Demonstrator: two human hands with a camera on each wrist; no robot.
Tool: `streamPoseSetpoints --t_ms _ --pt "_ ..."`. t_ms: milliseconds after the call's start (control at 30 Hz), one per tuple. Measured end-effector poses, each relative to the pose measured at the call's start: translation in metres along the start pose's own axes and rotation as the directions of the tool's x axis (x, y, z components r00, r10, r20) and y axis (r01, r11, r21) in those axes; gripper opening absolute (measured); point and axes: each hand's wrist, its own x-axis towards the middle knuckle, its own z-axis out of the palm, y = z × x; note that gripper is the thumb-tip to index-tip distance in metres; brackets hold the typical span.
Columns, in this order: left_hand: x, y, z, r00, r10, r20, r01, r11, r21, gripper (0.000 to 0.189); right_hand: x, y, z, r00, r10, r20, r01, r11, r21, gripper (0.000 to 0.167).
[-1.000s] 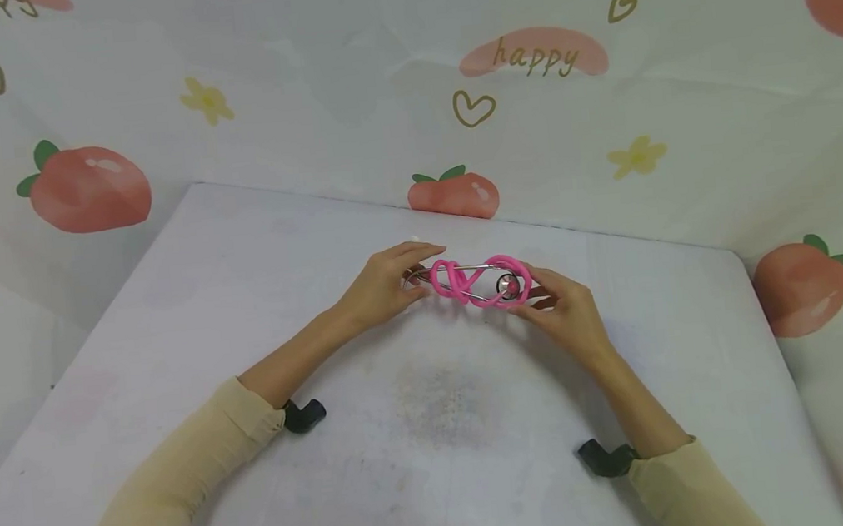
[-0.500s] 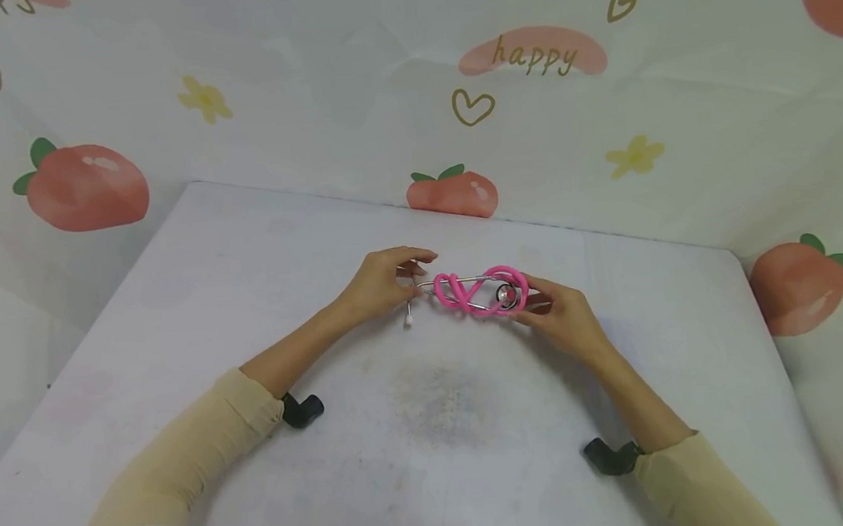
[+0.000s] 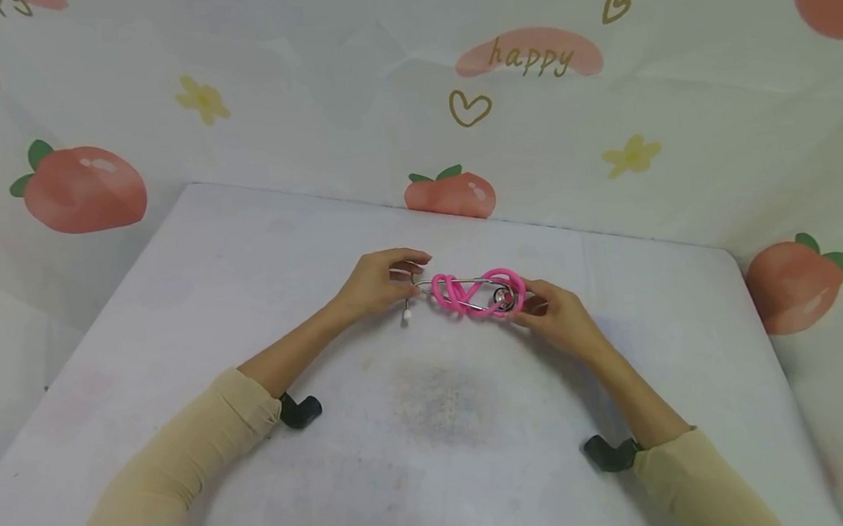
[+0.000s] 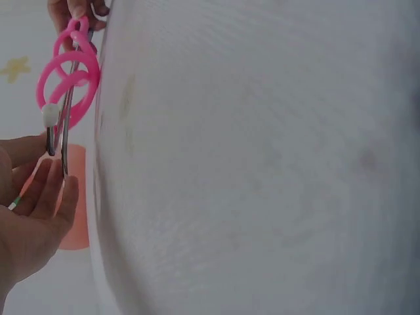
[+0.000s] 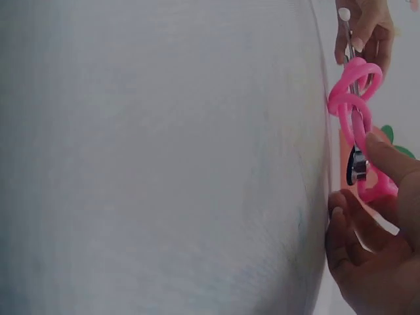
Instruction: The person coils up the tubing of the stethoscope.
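Note:
Both hands hold a stethoscope whose pink tubing (image 3: 462, 297) is looped in a knotted figure around its metal ear tubes. At its left end, my left hand (image 3: 372, 286) pinches the metal ear tubes between thumb and fingers. One white ear tip (image 3: 407, 316) pokes out below that hand and shows large in the left wrist view. My right hand (image 3: 568, 317) grips the right-hand loop of tubing, thumb on one side and fingers on the other. Inside that loop sits the round metal chest piece (image 5: 356, 167), seen edge-on in the right wrist view.
A white-covered table (image 3: 440, 478) lies beneath the hands, with a greyish smudge in its middle. Behind it rises a white backdrop (image 3: 345, 77) printed with peaches, hearts and flowers. Black angled pieces (image 3: 301, 410) stick out at both sleeve cuffs.
The stethoscope has come down slightly toward the table. At its left end the ear tubes have turned, so a white ear tip now shows below the left hand. Both hands keep their hold.

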Motion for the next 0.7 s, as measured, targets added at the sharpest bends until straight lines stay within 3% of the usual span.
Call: streamPoseSetpoints --t_ms 433,700 --pt "-0.005 -0.002 -0.01 1.0 0.019 -0.011 -0.02 0.998 -0.058 0.046 -0.002 0.005 -0.004 0.999 0.038 0.005 -0.038 0.999 -0.005 0.061" --pt "-0.014 -0.009 -0.014 0.998 -0.065 0.003 0.065 0.998 0.022 0.049 -0.004 0.01 -0.004 0.999 0.039 0.019 -0.039 0.999 0.022 0.06"
